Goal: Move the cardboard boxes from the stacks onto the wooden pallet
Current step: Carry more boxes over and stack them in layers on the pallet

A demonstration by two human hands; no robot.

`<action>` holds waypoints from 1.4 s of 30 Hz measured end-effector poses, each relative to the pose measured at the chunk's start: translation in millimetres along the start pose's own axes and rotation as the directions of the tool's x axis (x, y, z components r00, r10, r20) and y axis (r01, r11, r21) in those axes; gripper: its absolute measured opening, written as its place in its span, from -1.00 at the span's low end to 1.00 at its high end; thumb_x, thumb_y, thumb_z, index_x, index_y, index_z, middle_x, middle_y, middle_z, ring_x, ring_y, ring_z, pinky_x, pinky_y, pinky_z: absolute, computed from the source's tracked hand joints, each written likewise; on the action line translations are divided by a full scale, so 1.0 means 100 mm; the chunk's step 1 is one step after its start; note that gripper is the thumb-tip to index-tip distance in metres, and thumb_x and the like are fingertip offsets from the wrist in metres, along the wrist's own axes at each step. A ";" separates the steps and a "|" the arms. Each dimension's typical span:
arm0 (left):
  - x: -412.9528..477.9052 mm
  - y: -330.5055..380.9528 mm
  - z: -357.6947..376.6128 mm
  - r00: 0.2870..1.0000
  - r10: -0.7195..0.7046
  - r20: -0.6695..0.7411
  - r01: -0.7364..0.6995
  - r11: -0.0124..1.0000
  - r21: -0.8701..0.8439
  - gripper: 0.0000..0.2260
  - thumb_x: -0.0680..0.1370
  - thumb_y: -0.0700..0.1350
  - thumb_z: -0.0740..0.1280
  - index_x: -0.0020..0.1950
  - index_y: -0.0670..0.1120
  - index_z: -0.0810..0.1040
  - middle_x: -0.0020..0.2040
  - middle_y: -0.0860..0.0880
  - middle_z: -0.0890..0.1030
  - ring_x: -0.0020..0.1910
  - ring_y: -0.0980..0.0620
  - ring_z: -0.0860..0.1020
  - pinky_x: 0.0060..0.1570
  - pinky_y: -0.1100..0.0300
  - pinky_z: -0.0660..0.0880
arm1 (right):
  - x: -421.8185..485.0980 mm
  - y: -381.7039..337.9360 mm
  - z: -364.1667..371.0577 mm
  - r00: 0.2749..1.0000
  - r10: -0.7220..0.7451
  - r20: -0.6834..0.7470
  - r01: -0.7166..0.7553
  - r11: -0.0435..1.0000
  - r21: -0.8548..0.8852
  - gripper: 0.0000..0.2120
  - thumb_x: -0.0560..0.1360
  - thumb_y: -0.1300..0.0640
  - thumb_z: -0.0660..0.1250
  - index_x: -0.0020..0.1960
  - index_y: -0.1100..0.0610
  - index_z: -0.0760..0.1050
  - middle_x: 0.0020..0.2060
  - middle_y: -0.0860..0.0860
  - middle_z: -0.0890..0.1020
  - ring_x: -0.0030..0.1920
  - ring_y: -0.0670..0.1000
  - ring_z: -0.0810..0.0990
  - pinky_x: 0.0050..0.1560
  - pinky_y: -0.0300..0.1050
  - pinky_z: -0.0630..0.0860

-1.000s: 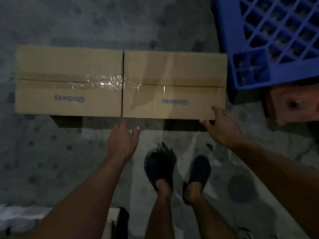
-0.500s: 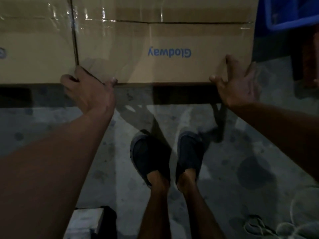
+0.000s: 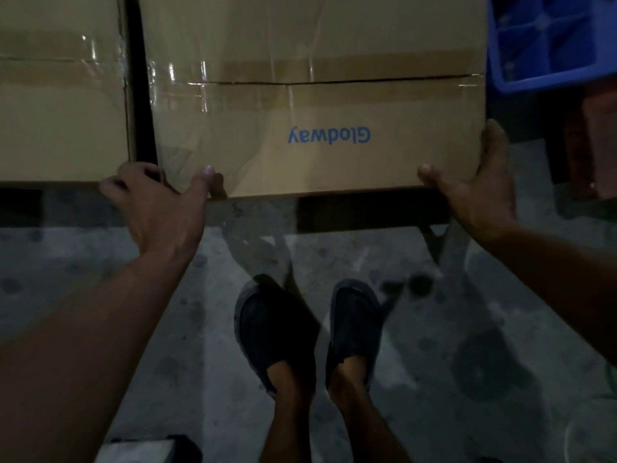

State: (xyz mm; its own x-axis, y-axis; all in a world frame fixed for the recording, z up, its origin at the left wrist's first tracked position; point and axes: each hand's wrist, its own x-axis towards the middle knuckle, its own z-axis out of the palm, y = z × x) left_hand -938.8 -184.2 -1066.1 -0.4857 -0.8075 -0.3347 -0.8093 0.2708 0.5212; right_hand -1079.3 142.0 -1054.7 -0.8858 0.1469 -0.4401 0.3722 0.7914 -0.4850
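Observation:
A taped cardboard box (image 3: 310,101) with blue "Glodway" lettering fills the upper middle of the head view. My left hand (image 3: 160,202) grips its near left corner, fingers curled round the edge. My right hand (image 3: 474,192) clasps the near right corner, thumb on top. A dark gap separates this box from a second cardboard box (image 3: 60,105) at the left, which nobody touches. The wooden pallet is not visible.
A blue plastic pallet (image 3: 547,38) stands at the upper right, with a reddish-brown object (image 3: 597,142) below it. My two feet in dark shoes (image 3: 307,332) stand on the grey concrete floor (image 3: 467,329). A pale object (image 3: 133,451) lies at the bottom left.
Both hands went from reaching toward the right box to gripping its near corners. The box has come apart from the left one, a dark gap opening between them. The view has closed in.

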 end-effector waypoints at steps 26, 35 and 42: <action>-0.95 0.89 -1.76 0.932 -0.050 0.359 0.280 0.728 -0.625 -0.19 0.43 -0.15 0.52 0.59 0.18 0.22 0.34 0.05 0.53 0.26 -0.03 0.55 0.08 -0.12 0.58 | -0.71 -0.78 -1.90 0.986 0.000 0.167 -0.059 0.936 0.346 0.39 0.06 -0.44 0.60 0.64 -0.09 -0.11 0.53 0.06 0.32 0.45 0.12 0.39 0.42 0.22 0.40; -2.41 1.43 -3.30 0.971 0.088 0.223 0.099 0.700 -0.707 -0.37 0.35 -0.02 0.61 0.23 0.52 0.46 0.27 0.15 0.55 0.29 -0.11 0.52 0.23 -0.25 0.51 | -2.08 -1.10 -3.43 0.972 -0.199 0.124 0.118 0.873 0.474 -0.12 0.13 -0.26 0.63 0.36 0.02 0.47 0.19 0.03 0.61 0.15 0.07 0.62 0.00 0.06 0.65; -4.12 0.97 -4.48 0.992 0.121 0.029 -0.048 0.591 -0.806 -0.09 0.14 0.21 0.66 0.43 0.40 0.36 0.39 0.06 0.51 0.29 -0.12 0.54 0.20 -0.27 0.53 | -3.52 -0.94 -4.26 0.883 -0.458 0.099 0.354 0.791 0.499 -0.04 0.32 -0.14 0.60 0.58 0.00 0.21 0.33 -0.05 0.37 0.27 0.04 0.42 0.17 0.02 0.49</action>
State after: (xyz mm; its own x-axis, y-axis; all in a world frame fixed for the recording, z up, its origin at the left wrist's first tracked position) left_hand -669.3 -59.8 -526.0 -0.5892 -0.7533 -0.2923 -0.1887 -0.2235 0.9563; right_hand -920.9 268.7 -532.2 -0.9255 -0.2917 -0.2416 0.1191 0.3814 -0.9167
